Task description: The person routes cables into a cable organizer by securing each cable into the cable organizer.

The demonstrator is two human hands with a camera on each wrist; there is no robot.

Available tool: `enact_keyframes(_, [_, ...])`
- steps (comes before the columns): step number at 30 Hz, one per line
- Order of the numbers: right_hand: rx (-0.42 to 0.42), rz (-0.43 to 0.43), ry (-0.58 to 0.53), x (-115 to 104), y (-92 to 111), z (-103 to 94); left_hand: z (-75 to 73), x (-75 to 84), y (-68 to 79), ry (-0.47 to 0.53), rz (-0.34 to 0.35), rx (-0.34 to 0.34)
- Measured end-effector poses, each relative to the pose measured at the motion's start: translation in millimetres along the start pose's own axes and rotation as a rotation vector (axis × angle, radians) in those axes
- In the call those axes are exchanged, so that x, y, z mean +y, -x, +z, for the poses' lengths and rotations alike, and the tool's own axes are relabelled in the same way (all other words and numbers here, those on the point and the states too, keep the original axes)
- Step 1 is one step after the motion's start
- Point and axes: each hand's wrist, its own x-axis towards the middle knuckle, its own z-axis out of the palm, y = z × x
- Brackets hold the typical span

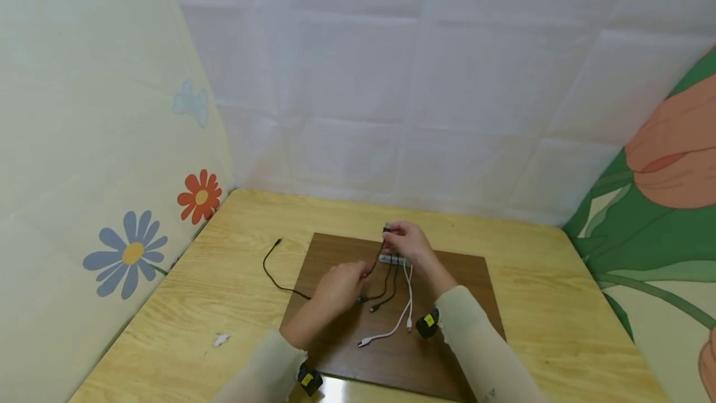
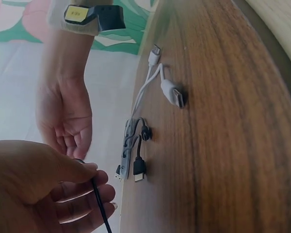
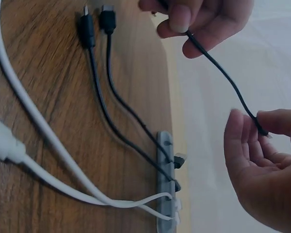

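Note:
A black USB cable is stretched between my two hands above the brown board. My left hand pinches it between thumb and fingers, and the rest of the cable runs out to the left. My right hand holds the plug end upright, just above a grey cable holder. In the right wrist view, the right fingers curl round that end and partly hide it. Two black cables and two white cables are seated side by side in the holder's slots, their ends lying on the board.
The brown board lies on a light wood-grain table. A small white scrap is on the table at the left. A white sheet hangs behind, with flowered cloths at both sides.

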Motion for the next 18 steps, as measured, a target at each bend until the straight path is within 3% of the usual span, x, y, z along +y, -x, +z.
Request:
enact_keyframes(4, [-0.078, 0.017, 0.02, 4.6, -3.7, 3.1, 1.5, -0.2, -0.2, -0.031, -0.003, -0.022])
enact_keyframes(10, [-0.13, -0.029, 0.286, 6.0, -6.5, -0.3, 5.3, -0.7, -2.1, -0.069, -0.009, -0.053])
enact_keyframes(18, [-0.155, -0.046, 0.499, 6.8, -15.7, -6.0, 8.5, -0.1, -9.2, -0.106, 0.015, -0.083])
